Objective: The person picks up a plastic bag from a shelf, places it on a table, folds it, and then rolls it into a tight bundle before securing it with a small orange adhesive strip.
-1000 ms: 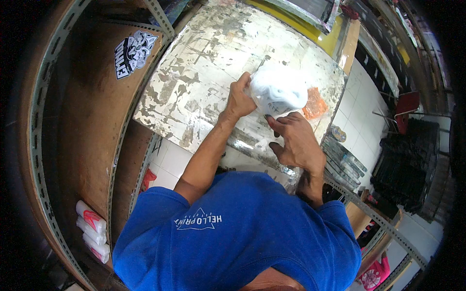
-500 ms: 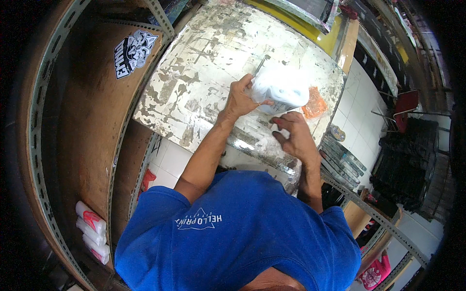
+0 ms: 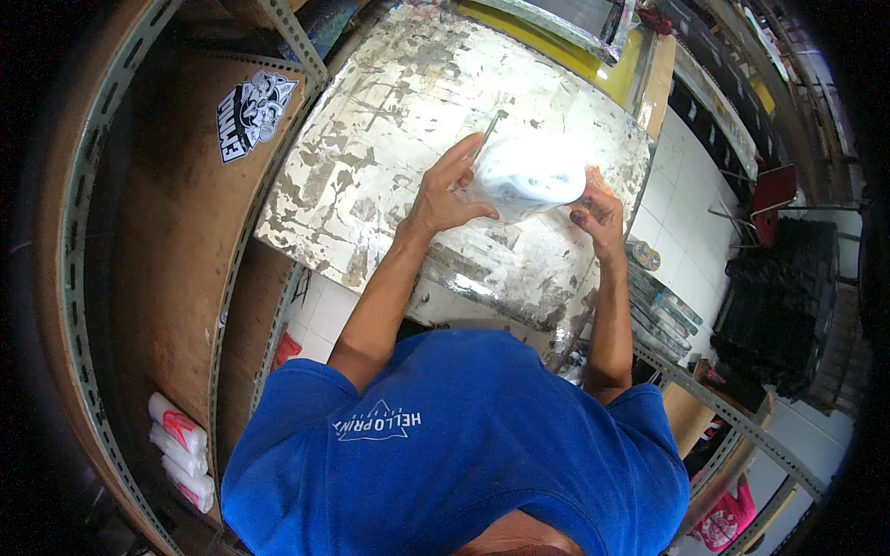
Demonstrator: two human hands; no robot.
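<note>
A glossy white, plastic-wrapped bundle (image 3: 530,171) lies on the worn worktable (image 3: 371,148), its top washed out by glare. My left hand (image 3: 445,192) is at the bundle's left side, with thumb and fingers spread apart. By its fingertips there is a thin dark stick-like tool (image 3: 494,127); whether they touch it I cannot tell. At the bundle's lower right edge my right hand (image 3: 601,221) has its fingers curled together in a pinch. What they grip, perhaps a bit of the wrapping, is too small to make out. Just behind that hand, part of an orange packet (image 3: 596,176) shows.
Metal shelving with a brown board (image 3: 158,250) stands close on the left, with white plastic rolls (image 3: 181,449) low down. A framed screen (image 3: 593,37) lies at the far edge. On the right are stacked grey strips (image 3: 660,310), a round can (image 3: 643,255) and a red chair (image 3: 774,195).
My right hand has moved right and a little farther away, from the bundle's near side to its right edge, now covering much of the orange packet. My left hand's fingers have spread wider.
</note>
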